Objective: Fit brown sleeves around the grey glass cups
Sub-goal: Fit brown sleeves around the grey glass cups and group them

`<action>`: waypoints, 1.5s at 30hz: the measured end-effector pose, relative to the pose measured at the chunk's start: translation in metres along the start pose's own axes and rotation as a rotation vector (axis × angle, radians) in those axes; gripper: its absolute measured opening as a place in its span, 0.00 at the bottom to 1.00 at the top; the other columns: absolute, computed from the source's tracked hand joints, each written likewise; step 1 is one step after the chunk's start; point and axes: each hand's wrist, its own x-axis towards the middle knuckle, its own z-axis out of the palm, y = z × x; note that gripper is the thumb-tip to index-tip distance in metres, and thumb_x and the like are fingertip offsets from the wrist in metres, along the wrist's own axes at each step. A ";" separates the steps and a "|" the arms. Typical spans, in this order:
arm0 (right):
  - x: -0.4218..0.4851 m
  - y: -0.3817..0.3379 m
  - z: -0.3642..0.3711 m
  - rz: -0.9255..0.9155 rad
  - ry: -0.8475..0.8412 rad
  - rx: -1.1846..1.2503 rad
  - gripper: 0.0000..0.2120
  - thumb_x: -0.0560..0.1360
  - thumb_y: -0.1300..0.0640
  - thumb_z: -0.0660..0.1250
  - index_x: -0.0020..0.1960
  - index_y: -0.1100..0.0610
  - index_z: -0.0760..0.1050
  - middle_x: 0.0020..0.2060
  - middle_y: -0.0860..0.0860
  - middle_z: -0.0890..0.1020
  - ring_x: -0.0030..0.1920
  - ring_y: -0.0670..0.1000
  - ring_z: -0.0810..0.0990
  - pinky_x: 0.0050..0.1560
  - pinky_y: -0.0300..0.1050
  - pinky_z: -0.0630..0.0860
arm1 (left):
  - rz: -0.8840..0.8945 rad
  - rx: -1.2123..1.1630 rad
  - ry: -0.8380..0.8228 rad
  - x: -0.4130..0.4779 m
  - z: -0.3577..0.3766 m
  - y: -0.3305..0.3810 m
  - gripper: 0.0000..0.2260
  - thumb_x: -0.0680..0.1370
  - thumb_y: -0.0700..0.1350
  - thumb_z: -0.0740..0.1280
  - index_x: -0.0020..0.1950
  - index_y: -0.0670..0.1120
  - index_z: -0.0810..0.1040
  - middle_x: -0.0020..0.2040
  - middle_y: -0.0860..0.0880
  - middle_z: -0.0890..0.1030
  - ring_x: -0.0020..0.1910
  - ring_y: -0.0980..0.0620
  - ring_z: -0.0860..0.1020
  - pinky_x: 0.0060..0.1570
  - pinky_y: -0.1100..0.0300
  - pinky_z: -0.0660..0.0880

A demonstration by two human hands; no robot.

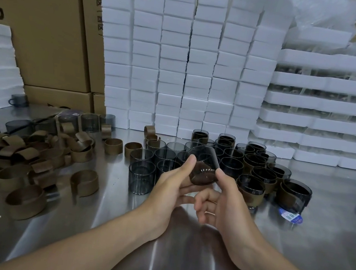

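Forearms reach in from the near edge over a shiny metal table (113, 228). The left hand (171, 186) and the right hand (227, 201) meet above its middle and hold one grey glass cup (203, 161) between them, clear of the table and tilted with its base toward the camera. Each thumb presses a side of the cup near the base, and the fingers (186, 199) curl underneath it; the base looks brownish, but whether a sleeve sits there I cannot tell. Just beyond the hands stands a cluster of bare cups (141, 175), and touching it on the right are sleeved cups (254, 189) with brown bands around them. A blue and white sticker (290, 216) lies by the nearest of these. To the left, well apart, loose brown sleeves (32, 153) lie heaped and scattered. Behind everything rise stacked white foam blocks (174, 54), foam trays (325, 103) on the right, and cardboard cartons (46, 24) on the left.
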 end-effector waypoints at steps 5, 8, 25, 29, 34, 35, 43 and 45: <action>0.001 0.000 0.000 -0.090 0.059 -0.060 0.19 0.89 0.44 0.55 0.73 0.50 0.77 0.36 0.59 0.84 0.26 0.53 0.76 0.30 0.43 0.76 | -0.001 -0.022 0.002 0.001 -0.002 -0.001 0.27 0.79 0.67 0.70 0.67 0.48 0.86 0.62 0.45 0.88 0.63 0.47 0.86 0.65 0.51 0.79; -0.004 -0.001 0.000 -0.213 0.100 -0.174 0.21 0.91 0.52 0.52 0.77 0.32 0.68 0.38 0.58 0.86 0.28 0.53 0.78 0.31 0.42 0.77 | 0.030 -0.022 0.005 0.001 -0.003 -0.002 0.24 0.81 0.60 0.70 0.70 0.46 0.83 0.64 0.45 0.87 0.65 0.47 0.85 0.60 0.55 0.79; -0.017 -0.004 0.013 -0.328 0.079 -0.329 0.32 0.81 0.39 0.65 0.81 0.25 0.57 0.40 0.55 0.88 0.28 0.54 0.83 0.32 0.36 0.77 | 0.049 -0.013 -0.060 0.001 -0.006 -0.003 0.11 0.79 0.57 0.76 0.39 0.55 0.84 0.35 0.56 0.82 0.40 0.56 0.83 0.51 0.59 0.78; -0.013 -0.009 0.012 -0.195 0.077 -0.182 0.28 0.77 0.36 0.67 0.76 0.35 0.71 0.39 0.59 0.87 0.28 0.54 0.80 0.29 0.41 0.74 | 0.074 -0.054 -0.056 0.000 -0.006 -0.002 0.15 0.78 0.59 0.77 0.58 0.51 0.89 0.56 0.46 0.88 0.58 0.48 0.86 0.53 0.61 0.81; -0.010 -0.008 0.009 -0.084 0.055 -0.055 0.21 0.76 0.31 0.64 0.55 0.44 0.83 0.40 0.61 0.87 0.27 0.54 0.79 0.27 0.43 0.74 | 0.003 -0.062 -0.038 0.000 -0.003 0.003 0.24 0.78 0.66 0.69 0.67 0.53 0.87 0.65 0.48 0.87 0.66 0.52 0.84 0.63 0.54 0.78; -0.008 -0.007 0.008 -0.066 0.061 -0.046 0.25 0.77 0.30 0.63 0.56 0.49 0.82 0.40 0.61 0.87 0.27 0.54 0.79 0.26 0.43 0.74 | -0.001 -0.059 -0.031 0.001 -0.004 0.002 0.23 0.79 0.65 0.68 0.68 0.54 0.86 0.65 0.47 0.87 0.66 0.52 0.84 0.65 0.52 0.78; -0.005 -0.003 0.004 -0.081 0.140 -0.142 0.22 0.86 0.36 0.57 0.59 0.54 0.78 0.42 0.57 0.88 0.26 0.53 0.79 0.27 0.43 0.72 | 0.054 -0.056 -0.009 0.000 -0.004 0.001 0.25 0.80 0.59 0.73 0.74 0.50 0.81 0.66 0.47 0.86 0.66 0.47 0.85 0.69 0.48 0.78; -0.003 -0.002 0.003 -0.071 0.162 -0.155 0.22 0.88 0.39 0.56 0.57 0.55 0.79 0.41 0.56 0.88 0.26 0.53 0.78 0.27 0.42 0.72 | 0.070 -0.079 -0.019 0.000 -0.004 0.002 0.25 0.77 0.59 0.77 0.72 0.54 0.83 0.65 0.49 0.87 0.64 0.50 0.86 0.64 0.53 0.80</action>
